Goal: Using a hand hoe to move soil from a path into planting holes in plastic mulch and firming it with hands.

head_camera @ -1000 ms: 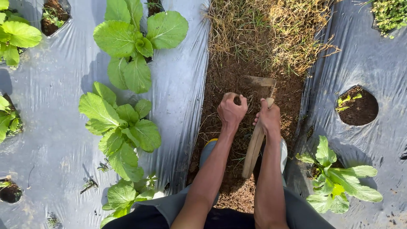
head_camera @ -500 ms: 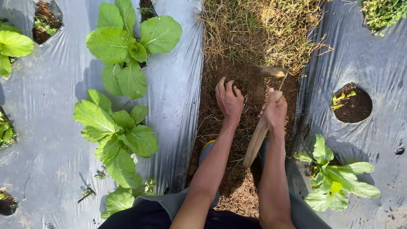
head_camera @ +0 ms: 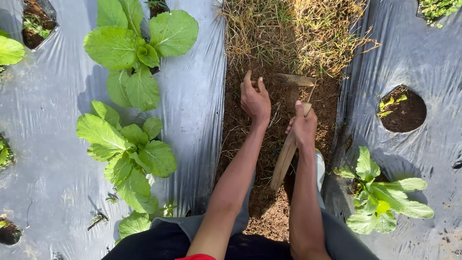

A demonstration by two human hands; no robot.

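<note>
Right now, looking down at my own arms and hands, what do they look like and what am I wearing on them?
Both forearms are bare, with no sleeves down to the wrists. The left hand and right hand are bare too: no gloves, and no watch, ring or band that shows. A sliver of red cloth shows at the bottom edge by the left arm; whether it is a sleeve cannot be told.

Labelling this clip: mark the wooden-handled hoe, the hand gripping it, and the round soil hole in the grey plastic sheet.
Wooden-handled hoe (head_camera: 285,161), head view, on the handle's lower half.
Right hand (head_camera: 303,127), head view, on its back.
Round soil hole (head_camera: 403,110), head view, on bare soil at its middle.
</note>
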